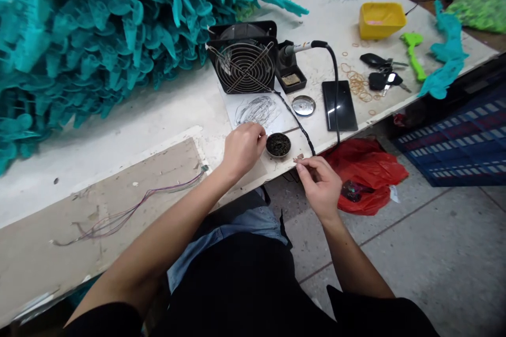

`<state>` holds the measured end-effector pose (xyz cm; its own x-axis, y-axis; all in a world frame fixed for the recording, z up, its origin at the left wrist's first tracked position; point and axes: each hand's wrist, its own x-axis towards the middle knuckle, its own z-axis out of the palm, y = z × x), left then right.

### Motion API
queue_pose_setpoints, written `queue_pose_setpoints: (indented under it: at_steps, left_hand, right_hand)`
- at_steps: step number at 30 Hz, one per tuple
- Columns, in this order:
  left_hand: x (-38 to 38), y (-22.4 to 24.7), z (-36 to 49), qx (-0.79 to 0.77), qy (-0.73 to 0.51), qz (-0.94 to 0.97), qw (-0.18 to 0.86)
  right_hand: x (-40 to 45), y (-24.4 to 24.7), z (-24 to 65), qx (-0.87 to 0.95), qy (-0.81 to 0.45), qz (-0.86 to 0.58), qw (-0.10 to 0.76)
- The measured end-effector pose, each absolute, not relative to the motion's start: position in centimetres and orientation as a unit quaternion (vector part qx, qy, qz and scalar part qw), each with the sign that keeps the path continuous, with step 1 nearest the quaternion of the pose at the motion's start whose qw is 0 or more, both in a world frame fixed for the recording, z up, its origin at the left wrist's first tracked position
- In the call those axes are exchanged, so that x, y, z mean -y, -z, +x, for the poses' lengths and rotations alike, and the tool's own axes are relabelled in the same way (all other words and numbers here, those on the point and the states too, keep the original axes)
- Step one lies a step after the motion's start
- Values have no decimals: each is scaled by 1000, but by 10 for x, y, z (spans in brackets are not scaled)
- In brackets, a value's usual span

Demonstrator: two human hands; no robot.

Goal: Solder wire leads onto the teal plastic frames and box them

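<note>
Assembly workshop: soldering iron, fan, heaped teal plastic parts, blue crate.

Readable text: none can be made out anywhere on the bench.
Soldering iron handle: small brownish marks are seen, too small to be read.
Black phone: only pale reflections are shown on the dark face; no brand can be read.
White tag: seen at the edge of the red bag; any print is too blurred to be deciphered.
</note>
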<state>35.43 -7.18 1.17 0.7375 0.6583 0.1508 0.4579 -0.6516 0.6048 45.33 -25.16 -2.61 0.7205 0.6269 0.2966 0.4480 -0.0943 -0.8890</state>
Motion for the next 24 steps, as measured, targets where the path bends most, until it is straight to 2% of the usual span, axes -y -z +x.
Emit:
queue_pose_setpoints:
  at_steps: [5,10,14,18,21,24]
  left_hand:
    - [66,-13,374,-244,-82,957,130]
    - [67,-10,381,-235,-55,965,99]
    - [68,-9,381,-259,-73,952,144]
    - [67,-17,365,-294,-121,916,246]
    - [61,-33,336,-345,-176,859,335]
    - [52,-55,289,-423,-216,801,366]
  right_hand:
    - [259,29,458,360,-85,-734,569]
    - [260,25,460,351,-85,-734,575]
    - [264,19,468,349,-68,-739,572]
    - [251,15,489,319,-72,-736,593]
    - [205,15,520,306,-130,-698,635]
    - [131,13,562,298,-218,-645,669]
